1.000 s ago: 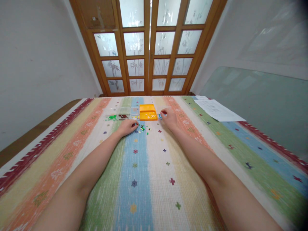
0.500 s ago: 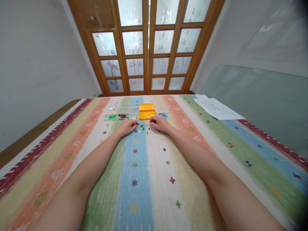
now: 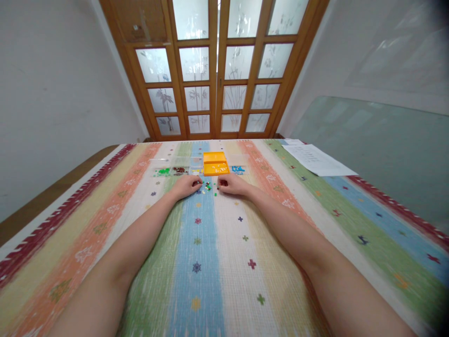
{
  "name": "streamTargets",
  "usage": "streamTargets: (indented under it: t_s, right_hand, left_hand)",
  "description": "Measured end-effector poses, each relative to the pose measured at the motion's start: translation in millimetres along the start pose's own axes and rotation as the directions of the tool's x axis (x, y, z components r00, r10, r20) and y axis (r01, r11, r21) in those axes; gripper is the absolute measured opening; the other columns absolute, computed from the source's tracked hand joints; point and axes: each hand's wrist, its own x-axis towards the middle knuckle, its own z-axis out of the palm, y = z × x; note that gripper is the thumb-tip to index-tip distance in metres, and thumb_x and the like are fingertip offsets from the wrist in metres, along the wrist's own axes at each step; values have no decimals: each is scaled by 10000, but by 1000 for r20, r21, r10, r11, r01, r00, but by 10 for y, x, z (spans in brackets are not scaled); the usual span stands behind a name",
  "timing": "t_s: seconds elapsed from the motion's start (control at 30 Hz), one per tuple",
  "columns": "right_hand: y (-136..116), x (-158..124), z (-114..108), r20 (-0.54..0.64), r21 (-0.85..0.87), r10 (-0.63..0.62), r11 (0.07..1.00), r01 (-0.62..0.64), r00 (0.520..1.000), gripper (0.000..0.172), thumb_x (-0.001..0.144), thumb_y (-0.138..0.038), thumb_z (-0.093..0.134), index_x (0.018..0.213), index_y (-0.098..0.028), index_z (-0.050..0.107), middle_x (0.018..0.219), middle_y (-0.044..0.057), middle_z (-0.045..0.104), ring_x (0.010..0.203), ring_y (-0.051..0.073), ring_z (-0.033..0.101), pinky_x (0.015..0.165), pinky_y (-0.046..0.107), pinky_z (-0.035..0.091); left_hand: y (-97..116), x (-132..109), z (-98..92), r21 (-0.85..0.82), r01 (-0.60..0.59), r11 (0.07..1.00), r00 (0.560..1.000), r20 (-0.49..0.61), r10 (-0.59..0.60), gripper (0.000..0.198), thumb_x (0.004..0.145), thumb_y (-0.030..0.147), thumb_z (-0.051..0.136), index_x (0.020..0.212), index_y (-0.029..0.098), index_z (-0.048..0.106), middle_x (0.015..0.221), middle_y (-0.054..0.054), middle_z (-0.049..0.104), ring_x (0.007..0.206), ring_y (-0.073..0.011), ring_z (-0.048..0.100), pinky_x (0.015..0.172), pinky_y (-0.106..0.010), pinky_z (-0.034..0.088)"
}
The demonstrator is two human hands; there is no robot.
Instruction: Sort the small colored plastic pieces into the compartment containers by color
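Small loose pieces in green, white, dark and yellowish colours lie on the cloth between my hands; they are too small to name. My left hand rests just left of them, its fingers curled together in a pinch. My right hand is on their other side, thumb and fingertips pressed together near the cloth. Whatever either pinch holds cannot be made out. Just beyond stands an open orange box with white pieces in it. Clear boxes flank it, with green pieces, dark brown pieces and blue pieces.
A striped, patterned cloth covers the table. Printed white paper lies at the far right. Beyond the table stand wooden doors with frosted panes, and a pale greenish panel leans by the right wall.
My right hand has moved slightly down, toward the cloth, uncovering more of the blue pieces and the orange box's corner. The left hand stays nearly in place.
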Motion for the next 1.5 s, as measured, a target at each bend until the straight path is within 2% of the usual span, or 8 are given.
streamTargets:
  t_s: [0.23,0.43,0.63,0.73,0.87,1.07,1.23,1.5]
  right_hand:
    - [146,33,55,-244,170,121,982,-80,962,60,797,-232,567,851,-206,570,752,-20,601,677,146,537,634,258,398]
    - [144,90,150,-282,307,243,939,-153,928,103,833,-283,574,903,-214,607,749,-15,635,627,151,542,610,269,438]
    - [290,256,191,-435,374,343,910,-179,833,153,825,-329,582,877,-202,649,790,13,668,710,168,587,667,282,477]
    - [361,303,205,-454,463,394,871,-166,799,253,817,-341,588,1010,-198,668,843,21,683,747,176,620,671,288,512]
    - [342,276,227,-406,521,351,847,-101,844,451,855,-304,567,1296,-224,620,1050,53,724,893,186,680,734,311,569]
    - [149,205,287,-331,182,126,981,-68,935,205,922,-198,585,1049,-187,745,1046,75,762,949,201,683,908,365,527]
    - [-1,204,329,-166,-98,-93,992,78,982,236,938,-197,652,1149,-201,759,1110,93,730,1055,231,642,959,369,477]
    - [-169,235,340,-166,-235,-15,972,-25,986,101,944,-244,688,988,-196,766,1006,88,675,1014,234,601,898,327,444]
  left_hand:
    - [44,-6,8,-52,-27,998,999,15,28,258,948,358,571,985,219,786,874,-49,758,769,-191,641,720,-282,432]
    - [26,8,43,-51,-28,998,1000,5,29,275,968,349,540,990,225,784,907,-49,770,793,-194,657,744,-284,438]
    - [33,8,53,-67,-18,998,1000,5,19,278,971,347,531,992,225,779,906,-47,771,797,-196,658,751,-285,443]
    - [42,8,55,-75,-13,997,1000,3,14,274,970,341,532,992,229,781,936,-50,776,820,-201,665,752,-285,445]
    - [40,10,59,-77,-38,996,999,-14,37,267,963,321,536,976,229,787,928,-50,775,804,-203,668,735,-289,438]
    - [50,8,50,-61,-35,998,999,-12,35,268,963,320,534,979,227,785,911,-45,772,785,-200,659,721,-291,427]
    - [73,9,46,-65,-10,998,1000,7,10,268,959,324,528,980,230,778,904,-39,770,804,-201,654,735,-285,432]
    - [74,12,54,-57,-19,998,1000,-8,18,270,957,330,528,974,220,774,850,-40,751,763,-193,632,704,-284,412]
